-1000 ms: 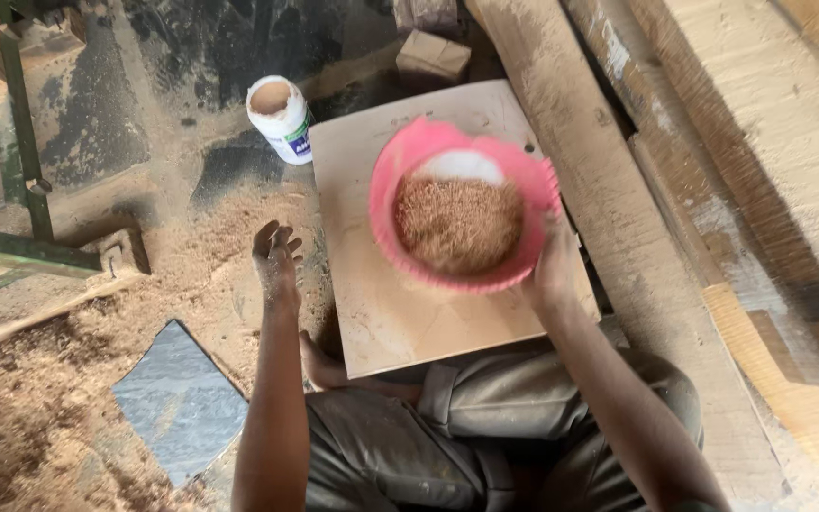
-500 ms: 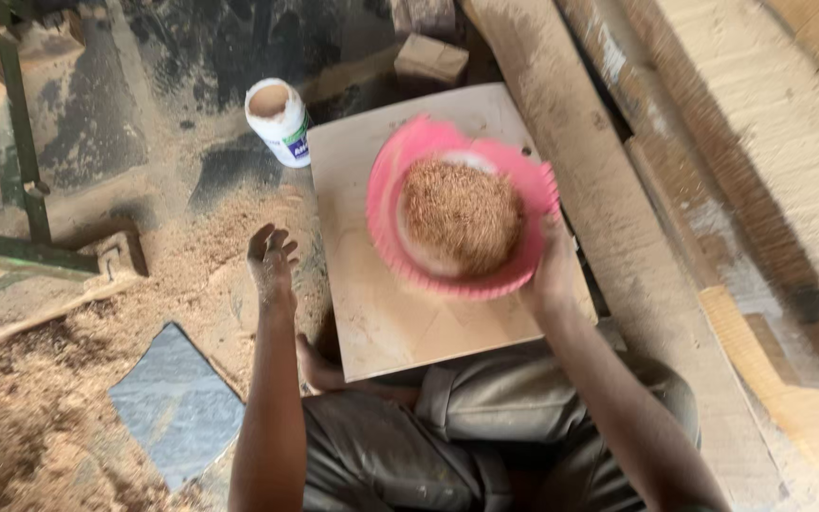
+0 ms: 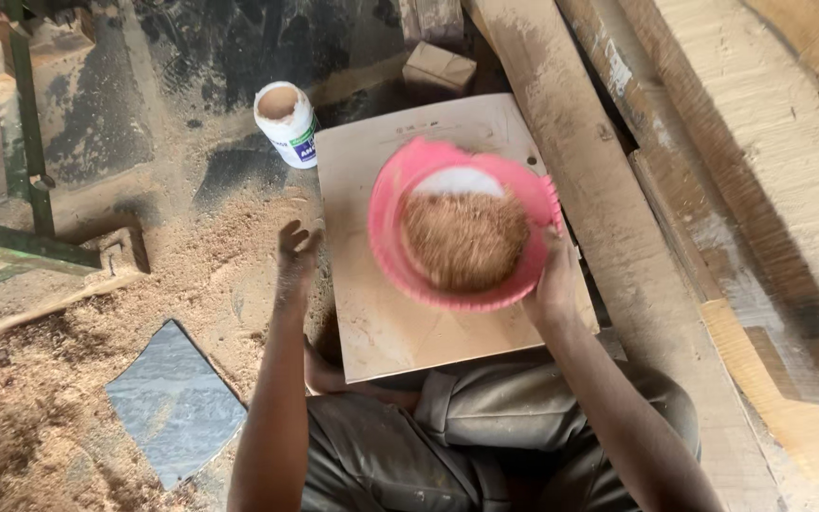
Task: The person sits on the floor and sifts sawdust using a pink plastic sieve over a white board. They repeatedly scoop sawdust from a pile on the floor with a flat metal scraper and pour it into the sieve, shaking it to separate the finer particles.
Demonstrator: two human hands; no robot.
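On the board (image 3: 381, 322), right hand (image 3: 554, 284) tilts the pink sieve (image 3: 462, 228) leftward.

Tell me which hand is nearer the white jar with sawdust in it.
Left. The left hand hovers open over the sawdust-strewn floor just below the white jar, not touching it. The right hand grips the pink bowl's far rim, across the board.
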